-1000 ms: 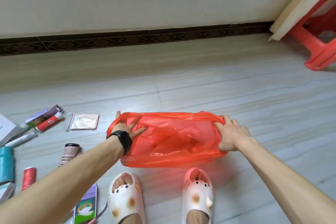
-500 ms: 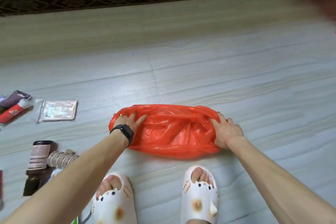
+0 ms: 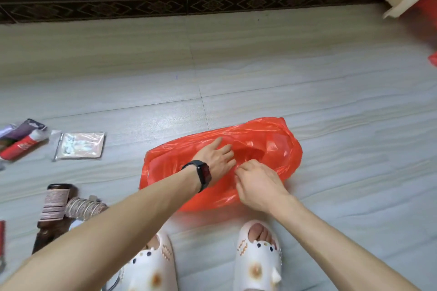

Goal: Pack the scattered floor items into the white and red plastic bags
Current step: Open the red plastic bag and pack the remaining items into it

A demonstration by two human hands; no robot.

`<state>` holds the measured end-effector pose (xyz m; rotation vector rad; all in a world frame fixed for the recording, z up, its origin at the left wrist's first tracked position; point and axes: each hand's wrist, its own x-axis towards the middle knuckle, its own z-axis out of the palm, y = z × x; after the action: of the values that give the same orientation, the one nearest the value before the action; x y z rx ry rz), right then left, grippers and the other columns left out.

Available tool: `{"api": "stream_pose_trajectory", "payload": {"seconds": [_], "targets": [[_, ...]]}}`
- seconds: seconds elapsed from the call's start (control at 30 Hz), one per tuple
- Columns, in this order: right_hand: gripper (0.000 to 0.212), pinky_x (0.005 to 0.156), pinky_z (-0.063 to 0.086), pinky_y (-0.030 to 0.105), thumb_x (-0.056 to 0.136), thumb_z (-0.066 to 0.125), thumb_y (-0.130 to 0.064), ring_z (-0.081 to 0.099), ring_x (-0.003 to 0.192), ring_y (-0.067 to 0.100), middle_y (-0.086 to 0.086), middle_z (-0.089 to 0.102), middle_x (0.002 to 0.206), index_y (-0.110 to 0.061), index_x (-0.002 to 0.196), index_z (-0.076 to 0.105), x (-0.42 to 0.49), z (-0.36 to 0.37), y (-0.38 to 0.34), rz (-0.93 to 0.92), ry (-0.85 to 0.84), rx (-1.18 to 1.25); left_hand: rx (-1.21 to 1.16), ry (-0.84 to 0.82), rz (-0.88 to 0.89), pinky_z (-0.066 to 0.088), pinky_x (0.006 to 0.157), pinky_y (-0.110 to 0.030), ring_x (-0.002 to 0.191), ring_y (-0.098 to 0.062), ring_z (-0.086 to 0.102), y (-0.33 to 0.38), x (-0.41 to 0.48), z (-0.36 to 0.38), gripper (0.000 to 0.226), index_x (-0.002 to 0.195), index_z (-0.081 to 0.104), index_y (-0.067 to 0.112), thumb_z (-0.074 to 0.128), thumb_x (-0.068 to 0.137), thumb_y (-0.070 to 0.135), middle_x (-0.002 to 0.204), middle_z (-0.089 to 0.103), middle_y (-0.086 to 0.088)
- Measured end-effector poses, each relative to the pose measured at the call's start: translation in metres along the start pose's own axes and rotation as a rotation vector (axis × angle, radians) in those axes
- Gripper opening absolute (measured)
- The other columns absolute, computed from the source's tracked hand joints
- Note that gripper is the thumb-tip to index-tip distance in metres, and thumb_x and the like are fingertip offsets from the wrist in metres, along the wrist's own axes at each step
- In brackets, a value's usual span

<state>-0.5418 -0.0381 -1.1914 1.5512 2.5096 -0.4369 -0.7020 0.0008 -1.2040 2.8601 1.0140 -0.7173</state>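
Observation:
The red plastic bag lies crumpled on the grey floor in front of my feet. My left hand, with a black watch on the wrist, rests flat on the bag's middle, fingers spread and straight. My right hand is just beside it and pinches a fold of the red plastic at the near edge. Scattered items lie to the left: a clear flat sachet, a red-and-white tube, a dark pouch, a brown bottle and a ribbed coil. No white bag is in view.
My feet in white slippers stand just behind the bag. A dark patterned skirting runs along the wall at the back. A red stool's edge sits at the far right, with a red scrap by the frame edge.
Both hands left the bag's two ends and came together over its middle. The bag has collapsed from held open to lying flat and crumpled.

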Motion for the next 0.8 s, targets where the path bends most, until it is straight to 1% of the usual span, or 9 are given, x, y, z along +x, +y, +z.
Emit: {"api": "stream_pose_trajectory", "payload": {"seconds": [0.07, 0.13, 0.2, 0.33, 0.43, 0.53, 0.63, 0.7, 0.8], "targets": [[0.069, 0.117, 0.028, 0.042, 0.090, 0.052, -0.043, 0.026, 0.144, 0.033, 0.013, 0.026, 0.158, -0.016, 0.150, 0.032, 0.022, 0.011, 0.011, 0.179, -0.341, -0.024, -0.042, -0.041, -0.101, 0.005, 0.119, -0.053, 0.148, -0.026, 0.017, -0.009, 0.006, 0.008, 0.050, 0.147, 0.032, 0.012, 0.035, 0.099, 0.024, 0.154, 0.033, -0.009], [0.104, 0.121, 0.012, 0.050, 0.080, 0.061, -0.058, -0.001, 0.150, 0.037, 0.005, -0.010, 0.165, -0.030, 0.156, -0.003, 0.037, 0.022, 0.018, 0.299, -0.534, -0.016, -0.074, -0.061, -0.187, 0.000, 0.119, -0.055, 0.149, -0.025, 0.012, -0.015, 0.006, 0.016, 0.062, 0.153, 0.020, 0.012, 0.038, 0.098, 0.036, 0.158, 0.026, -0.007], [0.114, 0.119, 0.009, 0.057, 0.072, 0.065, -0.065, -0.012, 0.148, 0.042, 0.003, -0.024, 0.162, -0.038, 0.154, -0.009, 0.035, 0.032, 0.009, 0.241, -0.624, -0.035, -0.106, -0.036, -0.269, -0.004, 0.116, -0.058, 0.149, -0.026, 0.011, -0.016, 0.004, 0.024, 0.067, 0.155, 0.012, 0.015, 0.034, 0.098, 0.043, 0.158, 0.025, -0.007], [0.115, 0.118, 0.018, 0.055, 0.066, 0.069, -0.072, -0.001, 0.149, 0.041, -0.003, -0.020, 0.163, -0.045, 0.153, -0.001, -0.010, 0.031, -0.035, 0.016, -0.868, -0.092, -0.148, -0.075, -0.374, -0.014, 0.112, -0.065, 0.150, -0.028, 0.007, -0.018, -0.001, 0.025, 0.060, 0.156, 0.010, 0.022, 0.017, 0.101, 0.048, 0.162, 0.017, -0.006], [0.109, 0.118, 0.027, 0.040, 0.065, 0.070, -0.073, 0.025, 0.148, 0.023, -0.007, 0.015, 0.164, -0.040, 0.154, 0.017, -0.016, 0.011, -0.042, 0.056, -1.111, 0.128, -0.158, -0.090, -0.402, -0.018, 0.108, -0.069, 0.150, -0.030, -0.001, -0.012, 0.001, 0.024, 0.061, 0.155, 0.013, 0.027, 0.018, 0.100, 0.052, 0.163, 0.013, -0.003], [0.072, 0.104, 0.044, 0.033, 0.075, 0.062, -0.068, 0.054, 0.125, 0.021, -0.003, 0.060, 0.135, -0.030, 0.135, 0.055, -0.004, 0.000, -0.030, 0.095, -0.726, 0.355, -0.152, -0.102, -0.410, -0.022, 0.105, -0.069, 0.148, -0.036, -0.013, 0.001, 0.001, 0.029, 0.071, 0.155, 0.011, 0.028, 0.025, 0.094, 0.063, 0.163, 0.007, -0.008], [0.048, 0.103, 0.042, 0.041, 0.090, 0.050, -0.048, 0.048, 0.126, 0.027, 0.002, 0.055, 0.136, -0.024, 0.131, 0.054, 0.008, 0.011, -0.013, 0.032, -0.219, 0.025, -0.082, -0.188, -0.363, -0.030, 0.096, -0.071, 0.143, -0.041, -0.026, 0.017, -0.007, 0.043, 0.078, 0.155, 0.001, 0.032, 0.030, 0.091, 0.067, 0.164, -0.004, -0.008], [0.070, 0.114, 0.023, 0.047, 0.088, 0.054, -0.052, 0.024, 0.143, 0.030, 0.002, 0.027, 0.159, -0.027, 0.149, 0.032, 0.010, 0.019, 0.006, 0.012, -0.293, -0.238, -0.035, -0.262, -0.358, -0.029, 0.096, -0.072, 0.142, -0.042, -0.028, 0.023, -0.014, 0.052, 0.080, 0.152, -0.016, 0.037, 0.035, 0.094, 0.058, 0.162, -0.015, -0.006], [0.106, 0.118, 0.003, 0.051, 0.081, 0.059, -0.065, 0.002, 0.150, 0.032, -0.002, -0.006, 0.165, -0.031, 0.156, -0.009, 0.010, 0.026, 0.043, 0.112, -0.534, -0.499, -0.004, -0.321, -0.390, -0.025, 0.102, -0.070, 0.148, -0.036, -0.014, 0.014, -0.026, 0.062, 0.075, 0.146, -0.029, 0.038, 0.031, 0.102, 0.035, 0.161, -0.022, -0.002]]}}
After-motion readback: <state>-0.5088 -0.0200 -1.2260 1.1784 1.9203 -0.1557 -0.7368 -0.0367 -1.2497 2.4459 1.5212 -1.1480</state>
